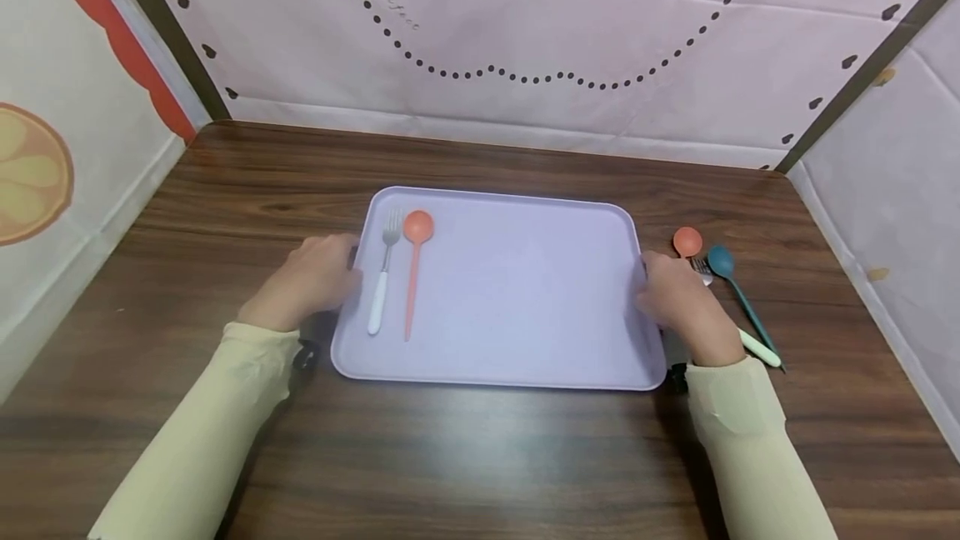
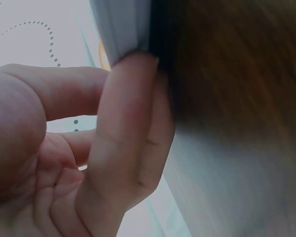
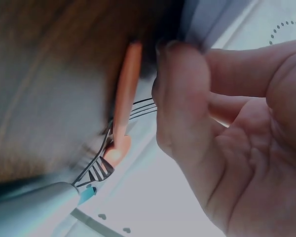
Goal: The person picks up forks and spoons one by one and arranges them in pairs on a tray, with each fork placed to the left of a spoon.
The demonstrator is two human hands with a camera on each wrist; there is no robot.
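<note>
A pale lilac tray [image 1: 517,290] lies between the two hands in the head view. My left hand [image 1: 313,277] grips its left edge, and in the left wrist view the curled fingers [image 2: 126,123] meet the tray's rim [image 2: 121,24]. At the opposite edge my right hand [image 1: 678,298] holds the tray, its bent fingers [image 3: 185,94] at the rim in the right wrist view. On the tray's left part lie a fork [image 1: 378,298] with a white handle and a coral spoon [image 1: 414,273], side by side.
Right of the tray, partly behind my right hand, lie another coral spoon [image 1: 687,241], a dark teal spoon [image 1: 738,294] and a fork with a pale green handle [image 1: 761,350]. Printed cloth [image 1: 525,40] walls in the back and sides of the wooden table [image 1: 450,457].
</note>
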